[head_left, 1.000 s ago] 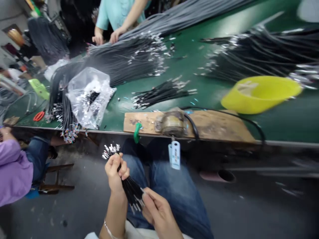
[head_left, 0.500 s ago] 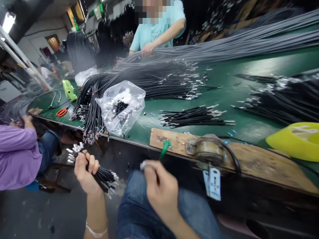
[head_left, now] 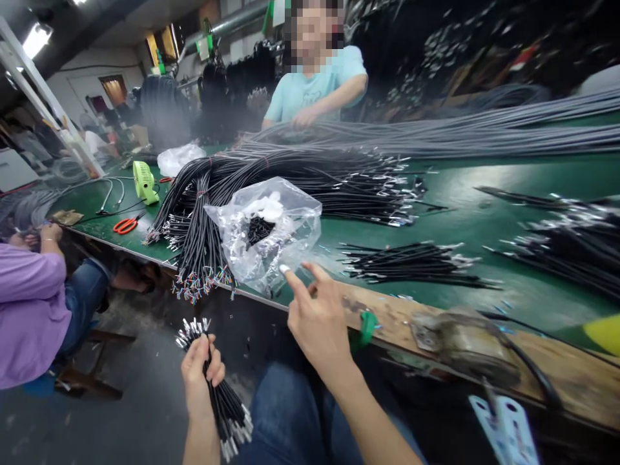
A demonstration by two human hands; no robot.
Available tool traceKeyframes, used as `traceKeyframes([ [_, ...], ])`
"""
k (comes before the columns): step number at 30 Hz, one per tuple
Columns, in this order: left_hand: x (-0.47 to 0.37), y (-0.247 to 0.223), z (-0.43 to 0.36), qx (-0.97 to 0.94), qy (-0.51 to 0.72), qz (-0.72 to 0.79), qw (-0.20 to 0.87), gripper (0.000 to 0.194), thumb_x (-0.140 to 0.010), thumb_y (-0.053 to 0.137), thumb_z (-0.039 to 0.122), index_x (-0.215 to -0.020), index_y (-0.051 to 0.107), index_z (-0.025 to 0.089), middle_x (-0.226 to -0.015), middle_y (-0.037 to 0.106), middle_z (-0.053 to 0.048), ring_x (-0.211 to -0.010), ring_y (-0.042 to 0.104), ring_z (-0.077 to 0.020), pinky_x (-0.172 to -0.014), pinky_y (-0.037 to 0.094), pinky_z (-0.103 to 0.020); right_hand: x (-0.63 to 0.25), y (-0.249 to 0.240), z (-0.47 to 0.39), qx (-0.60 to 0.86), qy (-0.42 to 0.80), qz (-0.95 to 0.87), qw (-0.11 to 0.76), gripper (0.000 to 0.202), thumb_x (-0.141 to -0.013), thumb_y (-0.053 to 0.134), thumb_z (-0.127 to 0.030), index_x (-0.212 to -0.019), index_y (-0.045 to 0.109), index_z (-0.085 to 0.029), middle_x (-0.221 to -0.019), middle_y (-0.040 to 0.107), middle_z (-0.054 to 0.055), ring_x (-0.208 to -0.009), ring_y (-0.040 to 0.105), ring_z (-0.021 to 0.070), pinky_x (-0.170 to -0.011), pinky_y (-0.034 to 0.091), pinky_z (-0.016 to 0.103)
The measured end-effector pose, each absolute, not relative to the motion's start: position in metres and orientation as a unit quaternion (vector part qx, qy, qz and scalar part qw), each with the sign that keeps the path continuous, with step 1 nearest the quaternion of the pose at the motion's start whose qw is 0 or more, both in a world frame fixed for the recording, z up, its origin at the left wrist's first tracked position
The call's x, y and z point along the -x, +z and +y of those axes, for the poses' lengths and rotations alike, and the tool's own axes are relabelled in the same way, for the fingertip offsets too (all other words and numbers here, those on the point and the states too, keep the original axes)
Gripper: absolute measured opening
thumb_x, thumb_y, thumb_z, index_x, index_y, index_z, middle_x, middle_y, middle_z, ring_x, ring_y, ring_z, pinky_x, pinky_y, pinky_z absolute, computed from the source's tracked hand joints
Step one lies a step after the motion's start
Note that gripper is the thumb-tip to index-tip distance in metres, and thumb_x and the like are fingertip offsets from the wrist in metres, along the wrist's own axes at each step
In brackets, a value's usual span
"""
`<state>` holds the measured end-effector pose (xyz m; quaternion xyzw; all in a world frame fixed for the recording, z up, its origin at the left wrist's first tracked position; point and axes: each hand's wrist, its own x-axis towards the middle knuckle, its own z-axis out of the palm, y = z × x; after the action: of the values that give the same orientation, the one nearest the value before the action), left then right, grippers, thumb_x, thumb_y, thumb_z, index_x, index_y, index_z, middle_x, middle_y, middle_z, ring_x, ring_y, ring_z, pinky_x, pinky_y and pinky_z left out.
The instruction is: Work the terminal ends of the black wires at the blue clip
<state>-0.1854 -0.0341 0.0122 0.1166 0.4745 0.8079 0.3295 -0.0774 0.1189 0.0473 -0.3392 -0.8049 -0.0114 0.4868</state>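
My left hand (head_left: 201, 368) is closed around a bundle of short black cables (head_left: 228, 407) below the table edge. Silvery-white ends stick out above the fist and below it. At the front of the table my right hand (head_left: 320, 323) reaches forward with its index and middle fingers apart. Something white covers the tip of its index finger. Just beyond that fingertip lies a clear plastic bag (head_left: 303, 210), open, with small black pieces (head_left: 260, 230) and something white inside. To the right of the bag is a loose pile of short black cables (head_left: 411, 261).
Long black cables (head_left: 339, 174) lie behind the bag, their coloured wire ends over the edge. A motor-like device (head_left: 469, 345) sits on a wooden board (head_left: 576, 381). Orange scissors (head_left: 126, 225) and a green fan (head_left: 144, 182) lie left. A co-worker (head_left: 314, 97) handles grey cables opposite; another person (head_left: 33, 290) sits left.
My right hand has moved up and forward from over my lap to the bag, and its fingers have spread. My left hand still holds the cable bundle, now lower and further right in view.
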Motion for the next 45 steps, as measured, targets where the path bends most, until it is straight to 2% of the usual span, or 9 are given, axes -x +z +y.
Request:
traceKeyframes([
  [5, 0.184, 0.006, -0.029, -0.124, 0.783, 0.494, 0.358, 0.022, -0.07, 0.069, 0.044, -0.069, 0.068, 0.022, -0.036, 0.025, 0.008, -0.027, 0.015, -0.0017, -0.026, 0.012, -0.016, 0.095, 0.073, 0.14, 0.335, 0.012, -0.8, 0.497, 0.022, -0.084, 0.047, -0.016, -0.075, 0.067, -0.016, -0.108, 0.058, 0.014, -0.063, 0.053, 0.0161, -0.061, 0.047, 0.032],
  [14, 0.189, 0.018, -0.018, -0.114, 0.795, 0.473, 0.363, 0.026, -0.068, 0.07, 0.045, -0.07, 0.066, 0.02, -0.039, 0.028, 0.009, -0.031, 0.014, -0.0021, -0.029, 0.011, -0.017, 0.125, 0.155, 0.192, 0.363, 0.022, -0.783, 0.505, 0.018, -0.077, 0.052, -0.018, -0.067, 0.067, -0.015, -0.073, 0.065, 0.007, -0.058, 0.055, 0.0168, -0.06, 0.047, 0.032],
  [17, 0.188, 0.023, -0.014, -0.089, 0.815, 0.463, 0.337, 0.025, -0.068, 0.071, 0.041, -0.078, 0.066, 0.018, -0.049, 0.038, 0.006, -0.038, 0.027, -0.0038, -0.034, 0.023, -0.016, 0.109, 0.137, 0.156, 0.357, 0.034, -0.735, 0.576, 0.019, -0.079, 0.051, -0.017, -0.089, 0.067, -0.013, -0.096, 0.065, 0.013, -0.054, 0.054, 0.0131, -0.058, 0.049, 0.03],
  [19, 0.182, 0.025, -0.013, -0.077, 0.821, 0.459, 0.329, 0.024, -0.068, 0.072, 0.035, -0.085, 0.066, 0.019, -0.052, 0.039, 0.006, -0.044, 0.033, -0.0046, -0.04, 0.029, -0.016, 0.092, 0.113, 0.119, 0.354, 0.035, -0.718, 0.598, 0.017, -0.082, 0.052, -0.02, -0.09, 0.065, -0.013, -0.084, 0.066, 0.012, -0.056, 0.056, 0.0156, -0.056, 0.049, 0.03],
  [23, 0.161, 0.024, -0.02, -0.118, 0.812, 0.469, 0.326, 0.023, -0.072, 0.069, 0.033, -0.09, 0.064, 0.02, -0.053, 0.042, 0.006, -0.046, 0.039, -0.006, -0.046, 0.034, -0.017, 0.06, 0.054, 0.052, 0.282, 0.332, -0.777, 0.454, 0.017, -0.085, 0.049, -0.02, -0.094, 0.063, -0.019, -0.075, 0.068, 0.006, -0.06, 0.063, 0.0175, -0.059, 0.052, 0.028],
  [28, 0.134, 0.017, -0.034, -0.238, 0.757, 0.543, 0.275, 0.022, -0.076, 0.066, 0.036, -0.091, 0.067, 0.02, -0.058, 0.053, 0.003, -0.054, 0.048, -0.0106, -0.058, 0.043, -0.023, 0.034, 0.006, 0.014, 0.176, 0.593, -0.746, 0.245, 0.049, -0.074, 0.061, -0.025, -0.121, 0.053, -0.02, -0.11, 0.066, 0.01, -0.098, 0.062, 0.0252, -0.082, 0.053, 0.034],
  [31, 0.124, 0.014, -0.038, -0.287, 0.735, 0.547, 0.281, 0.023, -0.078, 0.063, 0.038, -0.089, 0.069, 0.019, -0.064, 0.059, -0.001, -0.058, 0.052, -0.0124, -0.063, 0.045, -0.026, 0.021, 0.0, 0.008, 0.184, 0.617, -0.733, 0.218, 0.058, -0.068, 0.057, -0.013, -0.126, 0.049, -0.019, -0.114, 0.063, 0.009, -0.101, 0.06, 0.0246, -0.087, 0.05, 0.034],
  [34, 0.115, 0.012, -0.04, -0.317, 0.711, 0.556, 0.291, 0.022, -0.079, 0.062, 0.037, -0.087, 0.071, 0.019, -0.078, 0.067, -0.005, -0.068, 0.059, -0.0156, -0.071, 0.047, -0.029, 0.014, 0.0, 0.004, 0.201, 0.61, -0.732, 0.23, 0.059, -0.068, 0.05, -0.007, -0.126, 0.046, -0.019, -0.098, 0.066, 0.006, -0.084, 0.062, 0.0199, -0.079, 0.051, 0.03],
  [45, 0.094, 0.012, -0.049, -0.419, 0.66, 0.539, 0.314, 0.015, -0.082, 0.059, 0.028, -0.08, 0.071, 0.021, -0.077, 0.071, -0.006, -0.071, 0.064, -0.0194, -0.071, 0.049, -0.031, 0.002, -0.007, -0.014, 0.278, 0.553, -0.718, 0.316, 0.024, -0.071, 0.043, -0.008, -0.088, 0.058, -0.017, -0.072, 0.062, 0.003, -0.061, 0.057, 0.0172, -0.058, 0.048, 0.025],
])
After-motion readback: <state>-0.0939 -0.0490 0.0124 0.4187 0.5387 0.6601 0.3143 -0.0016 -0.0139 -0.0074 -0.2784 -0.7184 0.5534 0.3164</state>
